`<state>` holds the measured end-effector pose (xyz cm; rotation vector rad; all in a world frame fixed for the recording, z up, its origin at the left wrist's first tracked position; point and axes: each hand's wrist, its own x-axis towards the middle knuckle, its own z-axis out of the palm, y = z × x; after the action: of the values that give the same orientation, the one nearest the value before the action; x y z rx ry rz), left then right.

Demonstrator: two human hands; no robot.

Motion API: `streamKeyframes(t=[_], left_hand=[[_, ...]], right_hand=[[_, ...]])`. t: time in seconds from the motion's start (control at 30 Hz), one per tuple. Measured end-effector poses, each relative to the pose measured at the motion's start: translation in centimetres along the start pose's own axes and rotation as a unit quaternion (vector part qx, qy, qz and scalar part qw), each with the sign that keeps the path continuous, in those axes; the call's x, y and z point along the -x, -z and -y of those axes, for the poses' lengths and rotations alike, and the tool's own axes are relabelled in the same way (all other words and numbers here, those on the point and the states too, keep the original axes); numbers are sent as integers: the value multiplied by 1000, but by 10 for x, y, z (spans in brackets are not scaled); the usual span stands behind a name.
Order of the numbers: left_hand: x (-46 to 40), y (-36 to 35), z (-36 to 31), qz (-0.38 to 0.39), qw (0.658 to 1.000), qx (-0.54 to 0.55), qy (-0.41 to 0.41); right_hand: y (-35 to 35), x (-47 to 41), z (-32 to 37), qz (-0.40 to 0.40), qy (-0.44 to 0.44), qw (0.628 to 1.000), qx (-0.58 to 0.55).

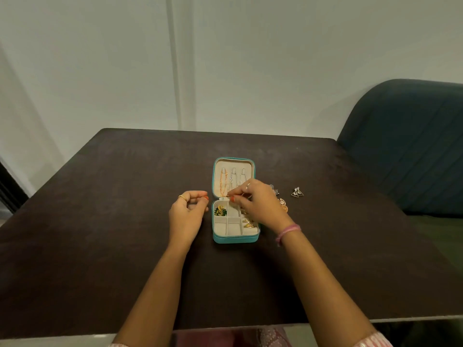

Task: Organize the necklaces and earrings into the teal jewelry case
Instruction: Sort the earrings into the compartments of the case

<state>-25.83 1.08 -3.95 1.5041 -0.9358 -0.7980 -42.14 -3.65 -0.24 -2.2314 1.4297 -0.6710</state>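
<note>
1. The teal jewelry case [235, 238] lies open near the middle of the dark tabletop [100, 221], lid laid back toward the far edge.
2. Lid interior: a gold necklace [222, 182] hangs at the left, with two silver necklaces [234, 179] beside it to the right.
3. Tray: a green-and-gold earring [220, 210] sits in the far-left compartment; gold earrings [248, 224] lie in the right-hand section, partly hidden by the right hand.
4. Right hand [255, 199] is over the case at the hinge line, fingers [233, 198] curled and pinched together at the lower end of the silver necklaces; what they pinch is too small to tell. A pink band is on its wrist.
5. Left hand [188, 211] rests just beside the case's left side, fingers loosely curled, holding nothing visible, a ring on one finger.
6. Loose earrings on the tabletop toward the right edge: a triangular pair [297, 193] apart from the case, and a rose-gold piece [283, 204] just behind the right hand.
7. A dark teal chair [406, 146] stands beyond the far-right corner.
</note>
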Motion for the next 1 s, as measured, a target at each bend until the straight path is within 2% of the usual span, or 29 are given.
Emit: streamKeyframes(t=[0.1,0.23,0.33,0.5,0.67,0.8,0.9,1.0], left_hand=[[2,2,-6,-11,1000,29,-3],[5,1,-23,-4,998,17,-65],[9,-9,-39,37,994,-8,-104],[13,-40,-58,149,977,-104,-112],[9,-86,-67,224,926,-254,-167],[-1,-119,-72,282,870,-377,-145],[-7,-138,-73,291,826,-464,-130],[-12,-149,-73,294,799,-510,-123]], right_hand=[[21,11,-13,-40,-15,996,-77],[41,22,-45,-108,-37,986,-119],[56,28,-65,-128,-57,976,-166],[56,32,-91,-120,-107,963,-215],[43,31,-105,-93,-176,958,-208],[47,23,-106,-37,-179,973,-142],[52,17,-103,-10,-186,978,-93],[55,12,-100,11,-185,980,-75]])
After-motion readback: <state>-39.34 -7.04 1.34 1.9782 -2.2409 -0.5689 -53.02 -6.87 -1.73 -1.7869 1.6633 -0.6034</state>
